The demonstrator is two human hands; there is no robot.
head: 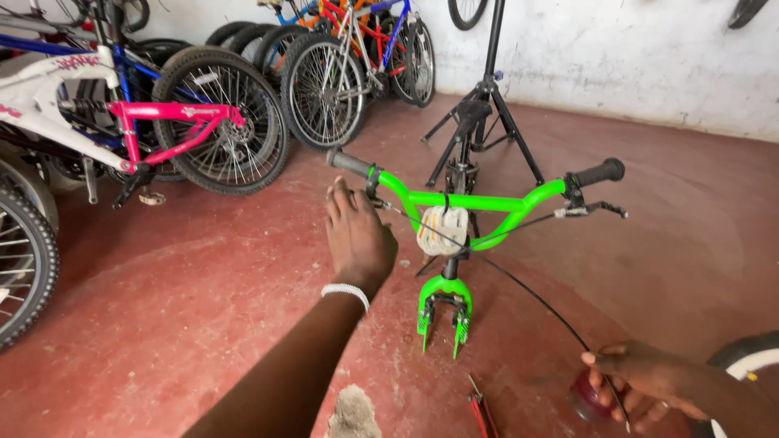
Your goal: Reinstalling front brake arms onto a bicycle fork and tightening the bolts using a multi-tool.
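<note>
A bright green bicycle handlebar [471,199] with black grips stands upright on a green fork [443,312] resting on the red floor. My left hand [357,235] reaches out to the left end of the bar, fingers at the brake lever beside the left grip [349,162]. A thin black cable [519,284] runs from that lever down to my right hand [641,381], which pinches the cable's end near the floor and also holds a small dark red thing. A second brake lever [591,211] sits by the right grip.
Several bicycles [187,122] lean along the left and back wall. A black repair stand [485,105] rises behind the handlebar. A red-handled tool [482,414] lies on the floor near me. A tyre [751,361] shows at the right edge.
</note>
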